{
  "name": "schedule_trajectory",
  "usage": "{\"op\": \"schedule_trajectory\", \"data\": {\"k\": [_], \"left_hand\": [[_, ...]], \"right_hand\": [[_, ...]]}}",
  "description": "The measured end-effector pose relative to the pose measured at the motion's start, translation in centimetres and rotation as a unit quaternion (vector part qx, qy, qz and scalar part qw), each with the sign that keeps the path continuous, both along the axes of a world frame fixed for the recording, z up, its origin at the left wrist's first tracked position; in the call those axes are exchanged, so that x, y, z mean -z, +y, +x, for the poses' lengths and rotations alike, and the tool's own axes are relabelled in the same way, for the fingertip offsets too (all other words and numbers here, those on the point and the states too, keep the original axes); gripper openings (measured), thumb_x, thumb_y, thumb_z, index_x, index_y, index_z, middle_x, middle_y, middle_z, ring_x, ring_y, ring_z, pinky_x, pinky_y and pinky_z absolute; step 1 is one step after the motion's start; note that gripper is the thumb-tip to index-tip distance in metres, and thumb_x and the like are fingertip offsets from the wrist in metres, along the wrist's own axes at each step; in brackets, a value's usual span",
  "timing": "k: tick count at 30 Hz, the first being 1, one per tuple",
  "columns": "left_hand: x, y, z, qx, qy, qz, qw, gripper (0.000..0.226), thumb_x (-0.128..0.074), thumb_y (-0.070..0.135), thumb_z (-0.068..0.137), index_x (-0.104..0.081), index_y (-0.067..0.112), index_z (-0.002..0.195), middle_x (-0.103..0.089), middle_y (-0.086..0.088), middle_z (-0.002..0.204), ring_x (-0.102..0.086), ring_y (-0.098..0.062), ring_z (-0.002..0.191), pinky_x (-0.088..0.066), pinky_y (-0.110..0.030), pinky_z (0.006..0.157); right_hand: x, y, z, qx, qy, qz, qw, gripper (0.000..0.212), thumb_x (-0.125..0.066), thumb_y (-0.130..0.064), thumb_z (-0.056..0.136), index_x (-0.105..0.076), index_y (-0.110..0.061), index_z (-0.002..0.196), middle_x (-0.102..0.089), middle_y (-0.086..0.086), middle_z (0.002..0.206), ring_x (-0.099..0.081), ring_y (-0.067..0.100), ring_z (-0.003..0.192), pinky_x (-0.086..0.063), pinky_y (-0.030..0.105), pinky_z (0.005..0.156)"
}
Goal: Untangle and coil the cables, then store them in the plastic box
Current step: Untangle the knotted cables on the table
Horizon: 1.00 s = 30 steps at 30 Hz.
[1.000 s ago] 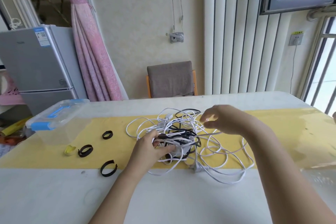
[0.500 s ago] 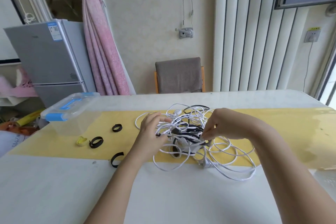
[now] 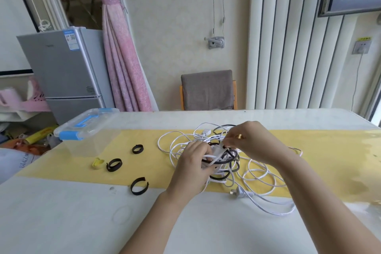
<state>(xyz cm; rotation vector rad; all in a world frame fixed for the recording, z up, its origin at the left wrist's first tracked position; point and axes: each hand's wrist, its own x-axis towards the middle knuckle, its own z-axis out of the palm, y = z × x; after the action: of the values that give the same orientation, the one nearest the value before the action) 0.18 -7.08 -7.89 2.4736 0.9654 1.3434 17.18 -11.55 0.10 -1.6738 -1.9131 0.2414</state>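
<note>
White-and-black cables (image 3: 226, 158) lying tangled under both hands | left hand (image 3: 191, 166) gripping their middle | right hand (image 3: 253, 140) pinching one just beyond

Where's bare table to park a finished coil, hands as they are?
Free: white table nearside of the black straps; yellow runner right of the cable tangle; far strip behind it. Crowded: left hand and right hand hold the tangle; straps fill the gap to the plastic box.

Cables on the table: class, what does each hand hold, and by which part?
The left hand grips white strands in the middle of the cable tangle; the right hand pinches a white strand near its top.
</note>
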Motion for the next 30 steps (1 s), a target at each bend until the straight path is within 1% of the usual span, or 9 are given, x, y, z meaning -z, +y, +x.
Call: {"op": "schedule_trajectory", "data": {"k": [5,9,12,15,19,21,25,28,30], "left_hand": [[0.0,0.4,-1.0,0.024,-0.031,0.003,0.999,0.040,-0.072,0.044,0.069,-0.040,0.022,0.065,-0.061,0.007,0.080,-0.057,-0.001,0.088,-0.045,-0.019,0.073],[1.4,0.9,-0.3,0.047,0.020,-0.037,0.998,0.029,-0.072,0.041,0.068,-0.062,0.014,0.067,-0.069,0.001,0.111,-0.051,-0.006,0.121,-0.036,-0.010,0.098],[1.8,2.1,-0.8,-0.039,-0.009,-0.036,0.999,0.024,-0.073,0.022,0.070,-0.072,0.004,0.087,-0.068,0.000,0.109,-0.056,-0.013,0.112,-0.040,-0.019,0.097],[1.5,2.9,-2.3,-0.125,-0.096,-0.078,0.984,0.024,-0.077,0.006,0.072,-0.062,0.013,0.089,-0.058,0.004,0.115,-0.054,-0.014,0.112,-0.036,-0.016,0.092],[0.8,2.7,-2.6,-0.203,-0.085,-0.109,0.969,0.030,-0.080,0.013,0.072,-0.058,0.017,0.092,-0.055,0.003,0.110,-0.046,-0.022,0.116,-0.031,-0.032,0.104],[-0.3,2.0,-2.3,-0.229,-0.035,-0.112,0.966,0.031,-0.082,0.022,0.071,-0.061,0.017,0.093,-0.054,0.009,0.098,-0.048,-0.020,0.105,-0.023,-0.040,0.110],[-3.5,-0.5,-2.0,-0.182,0.099,-0.185,0.961,0.031,-0.080,0.039,0.071,-0.061,0.026,0.091,-0.062,0.015,0.074,-0.044,0.004,0.075,-0.022,-0.041,0.111],[-5.9,-2.8,-1.6,-0.233,0.207,-0.155,0.938,0.032,-0.074,0.045,0.076,-0.063,0.028,0.100,-0.059,0.013,0.086,-0.040,-0.009,0.078,-0.025,-0.040,0.109],[-7.3,-4.5,-1.0,-0.255,0.198,-0.104,0.941,0.024,-0.067,0.044,0.083,-0.063,0.025,0.098,-0.061,0.011,0.086,-0.048,-0.014,0.083,-0.033,-0.034,0.102]], "right_hand": [[0.7,0.8,-0.9,0.034,0.133,0.049,0.989,0.020,-0.062,-0.023,0.089,-0.071,-0.015,0.073,-0.061,-0.003,0.063,-0.044,0.002,0.045,-0.032,0.015,0.046],[-1.0,0.5,1.0,0.103,0.436,0.127,0.885,0.026,-0.053,-0.018,0.095,-0.063,-0.015,0.072,-0.063,0.000,0.067,-0.034,0.009,0.044,-0.026,0.018,0.040],[-2.4,-1.2,4.6,0.163,0.331,0.156,0.916,0.025,-0.053,-0.021,0.094,-0.066,-0.016,0.074,-0.065,-0.001,0.065,-0.034,0.007,0.041,-0.027,0.025,0.046],[-1.5,-2.0,8.5,0.253,0.160,0.062,0.952,0.023,-0.057,-0.021,0.091,-0.071,-0.014,0.074,-0.066,-0.001,0.063,-0.043,0.008,0.043,-0.029,0.026,0.048],[2.3,-1.4,11.4,0.357,0.018,-0.116,0.927,0.025,-0.052,-0.004,0.084,-0.073,-0.011,0.097,-0.071,0.009,0.091,-0.063,0.031,0.082,-0.047,0.029,0.065],[3.8,-2.1,10.8,0.344,-0.023,-0.138,0.928,0.041,-0.043,0.002,0.085,-0.070,-0.019,0.107,-0.067,0.008,0.108,-0.061,0.030,0.092,-0.048,0.029,0.072],[5.7,-3.9,8.5,0.235,-0.011,-0.119,0.965,0.037,-0.046,-0.002,0.087,-0.074,-0.026,0.089,-0.069,0.001,0.103,-0.062,0.020,0.088,-0.046,0.026,0.071],[6.4,-5.0,7.4,0.148,-0.042,-0.153,0.976,0.014,-0.061,-0.027,0.087,-0.072,-0.025,0.095,-0.068,-0.006,0.100,-0.061,0.014,0.091,-0.046,0.025,0.074],[7.1,-5.6,6.8,0.122,-0.045,-0.201,0.971,0.029,-0.072,-0.044,0.078,-0.068,-0.024,0.099,-0.064,-0.005,0.098,-0.057,0.012,0.088,-0.046,0.025,0.075]]}}
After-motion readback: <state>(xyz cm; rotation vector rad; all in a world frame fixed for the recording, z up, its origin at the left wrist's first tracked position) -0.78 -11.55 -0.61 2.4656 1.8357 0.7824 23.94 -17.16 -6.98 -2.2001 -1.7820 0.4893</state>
